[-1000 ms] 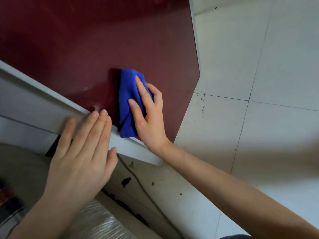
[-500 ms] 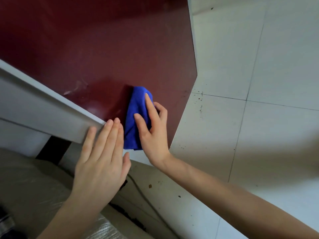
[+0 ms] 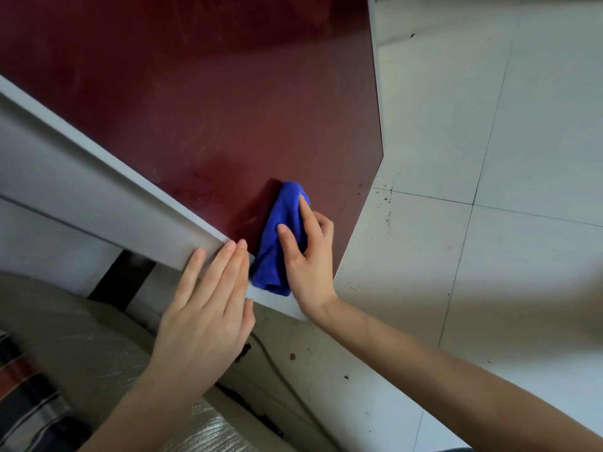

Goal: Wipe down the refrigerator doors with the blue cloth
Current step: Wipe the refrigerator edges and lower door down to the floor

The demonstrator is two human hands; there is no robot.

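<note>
Your left hand point(image 3: 205, 308) lies flat, fingers straight, holding nothing, braced on the grey door edge point(image 3: 98, 203). Blue cloth point(image 3: 277, 243) sits bunched at the red refrigerator door point(image 3: 228, 109) bottom corner. Right hand point(image 3: 308, 256) presses it, fingers spread. It's soft and light, so keep your palm over the bunched middle.

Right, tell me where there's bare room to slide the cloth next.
Free: the red door above and left of the blue cloth, up to its grey edge. Crowded: the bottom corner, where the left hand and right hand meet.
</note>
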